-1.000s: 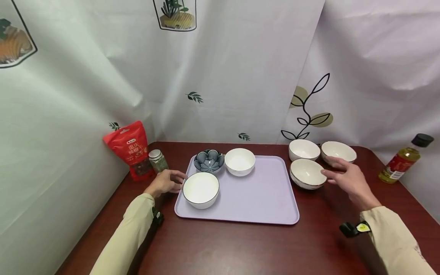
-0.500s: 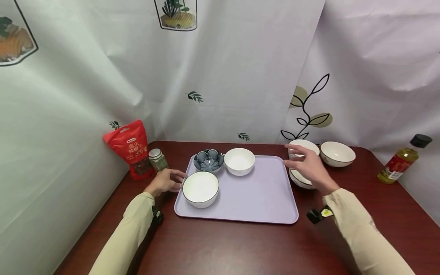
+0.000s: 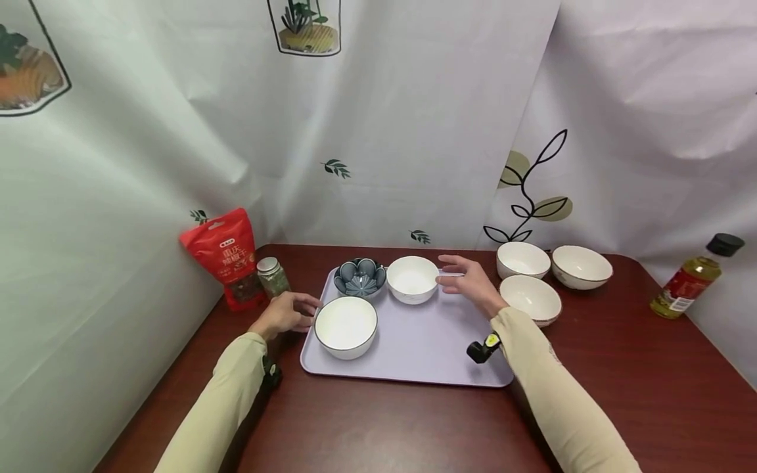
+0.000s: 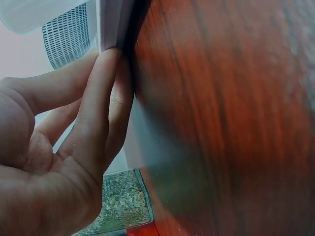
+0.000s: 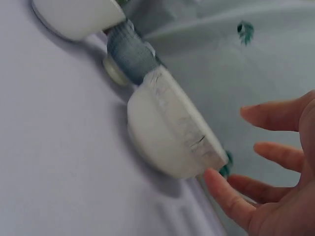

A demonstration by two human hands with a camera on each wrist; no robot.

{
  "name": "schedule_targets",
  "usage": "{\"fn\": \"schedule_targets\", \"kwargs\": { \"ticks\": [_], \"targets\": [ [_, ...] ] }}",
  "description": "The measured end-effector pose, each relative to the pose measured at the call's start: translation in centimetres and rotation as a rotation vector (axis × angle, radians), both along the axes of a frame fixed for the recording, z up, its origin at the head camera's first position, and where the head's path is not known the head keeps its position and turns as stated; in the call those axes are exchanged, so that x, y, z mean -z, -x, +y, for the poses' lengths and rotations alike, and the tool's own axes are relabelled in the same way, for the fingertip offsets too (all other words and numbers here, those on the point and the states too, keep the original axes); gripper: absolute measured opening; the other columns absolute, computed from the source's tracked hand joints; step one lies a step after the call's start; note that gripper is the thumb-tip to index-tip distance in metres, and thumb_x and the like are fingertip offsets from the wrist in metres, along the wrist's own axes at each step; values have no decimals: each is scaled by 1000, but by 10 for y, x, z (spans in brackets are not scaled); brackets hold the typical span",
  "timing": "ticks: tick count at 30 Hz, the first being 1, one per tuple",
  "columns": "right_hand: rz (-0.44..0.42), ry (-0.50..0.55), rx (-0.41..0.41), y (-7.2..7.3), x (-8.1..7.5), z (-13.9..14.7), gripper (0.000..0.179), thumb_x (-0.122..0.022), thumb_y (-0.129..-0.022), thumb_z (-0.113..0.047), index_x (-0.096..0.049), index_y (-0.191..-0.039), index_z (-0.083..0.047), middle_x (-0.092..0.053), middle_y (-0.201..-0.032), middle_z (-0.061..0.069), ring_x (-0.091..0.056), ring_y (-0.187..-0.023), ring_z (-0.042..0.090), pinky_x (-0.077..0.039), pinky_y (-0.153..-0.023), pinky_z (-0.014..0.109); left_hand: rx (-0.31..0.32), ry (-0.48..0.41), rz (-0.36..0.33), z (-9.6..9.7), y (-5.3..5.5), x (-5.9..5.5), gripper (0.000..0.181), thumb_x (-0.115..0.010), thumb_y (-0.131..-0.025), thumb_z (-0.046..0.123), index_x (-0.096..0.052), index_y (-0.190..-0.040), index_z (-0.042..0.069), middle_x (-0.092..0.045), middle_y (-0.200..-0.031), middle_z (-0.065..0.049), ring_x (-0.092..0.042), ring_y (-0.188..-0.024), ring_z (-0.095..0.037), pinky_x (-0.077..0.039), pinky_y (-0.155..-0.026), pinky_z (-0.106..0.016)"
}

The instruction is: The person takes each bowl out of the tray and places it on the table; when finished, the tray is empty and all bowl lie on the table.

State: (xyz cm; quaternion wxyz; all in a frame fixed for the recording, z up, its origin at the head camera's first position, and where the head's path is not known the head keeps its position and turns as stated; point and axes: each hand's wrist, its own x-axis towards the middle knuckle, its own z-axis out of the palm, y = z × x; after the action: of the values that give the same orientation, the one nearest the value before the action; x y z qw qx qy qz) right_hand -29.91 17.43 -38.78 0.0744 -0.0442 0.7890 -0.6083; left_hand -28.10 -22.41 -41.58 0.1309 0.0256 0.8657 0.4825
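My left hand (image 3: pixel 288 313) is at the left edge of the lilac tray (image 3: pixel 449 348); in the left wrist view its thumb and fingers (image 4: pixel 96 105) pinch the tray's rim. On the tray stand a white bowl with a dark rim (image 3: pixel 345 327), a blue petal-patterned bowl (image 3: pixel 359 278) and a smaller white bowl (image 3: pixel 412 279). Beside this last bowl, on its right, is my right hand (image 3: pixel 470 282), fingers spread and holding nothing. In the right wrist view a fingertip is close to the small bowl's rim (image 5: pixel 184 123); whether it touches cannot be told.
Three white bowls, front one (image 3: pixel 530 299), stand on the table right of the tray. An oil bottle (image 3: pixel 688 282) is at the far right. Left of the tray stand a glass spice jar (image 3: pixel 273 277) and a red pouch (image 3: pixel 227 256). A cloth backdrop (image 3: pixel 402 131) hangs behind.
My right hand has moved left from the front bowl on the right, across the tray, to the small white bowl. My left hand and all the bowls have stayed put.
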Motion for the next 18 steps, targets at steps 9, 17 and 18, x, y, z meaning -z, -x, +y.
{"fn": "schedule_targets", "kwargs": {
  "ticks": [9,17,18],
  "targets": [
    [-86,142,1,16,24,-17,63,-63,-94,-5,-40,-153,-7,-40,-150,27,-58,-119,28,-59,-99,48,-2,-11,-6,-1,0,0,40,-68,-84,-12,-66,-123,-6,-67,-99,-18,-67,-72,-12,-66,-71,-35],
    [-107,165,18,18,30,-27,64,-62,-92,0,-42,-152,-10,-36,-154,23,-58,-116,30,-65,-84,45,0,-15,-13,-1,1,-1,40,-68,-84,-12,-65,-124,-6,-66,-100,-18,-67,-73,-12,-66,-72,-35],
    [-110,171,21,18,31,-28,65,-61,-91,1,-42,-152,-10,-36,-155,23,-57,-117,30,-65,-84,44,0,-12,-12,-1,1,-1,40,-68,-84,-12,-66,-124,-6,-66,-100,-19,-67,-73,-12,-66,-72,-35]
  ]
}}
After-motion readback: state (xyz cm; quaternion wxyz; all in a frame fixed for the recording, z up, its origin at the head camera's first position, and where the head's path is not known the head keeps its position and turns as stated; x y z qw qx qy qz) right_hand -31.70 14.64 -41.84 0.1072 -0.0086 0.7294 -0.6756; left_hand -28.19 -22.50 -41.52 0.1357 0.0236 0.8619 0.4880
